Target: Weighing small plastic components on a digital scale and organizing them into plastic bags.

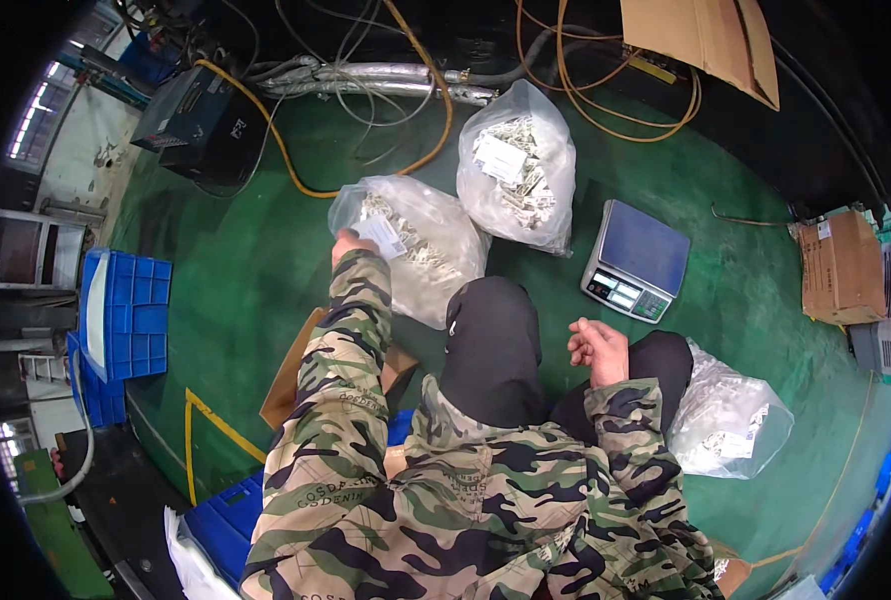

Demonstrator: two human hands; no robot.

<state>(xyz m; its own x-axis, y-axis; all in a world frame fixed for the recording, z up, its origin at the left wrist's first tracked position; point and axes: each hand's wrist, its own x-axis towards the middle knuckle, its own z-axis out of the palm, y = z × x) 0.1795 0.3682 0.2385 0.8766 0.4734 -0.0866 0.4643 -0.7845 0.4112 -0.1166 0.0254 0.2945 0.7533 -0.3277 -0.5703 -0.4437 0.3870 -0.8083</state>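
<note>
My left hand (353,246) is closed at the left edge of a clear plastic bag (431,268) filled with small pale parts. A white paper label (381,237) on that bag meets my fingers, and its near corner seems pinched in them; the fingertips are partly hidden. Over my right thigh, my right hand (600,351) hovers palm inward with loosely bent fingers and nothing in it. Just ahead of it on the floor sits a grey digital scale (638,250) with a bare platform.
A second filled bag (517,170) with a label stands behind the first, and a third bag (729,425) lies beside my right knee. Blue crates (136,312) are stacked at left. Cardboard boxes (842,270) stand at right. An orange hose (291,165) crosses the green floor.
</note>
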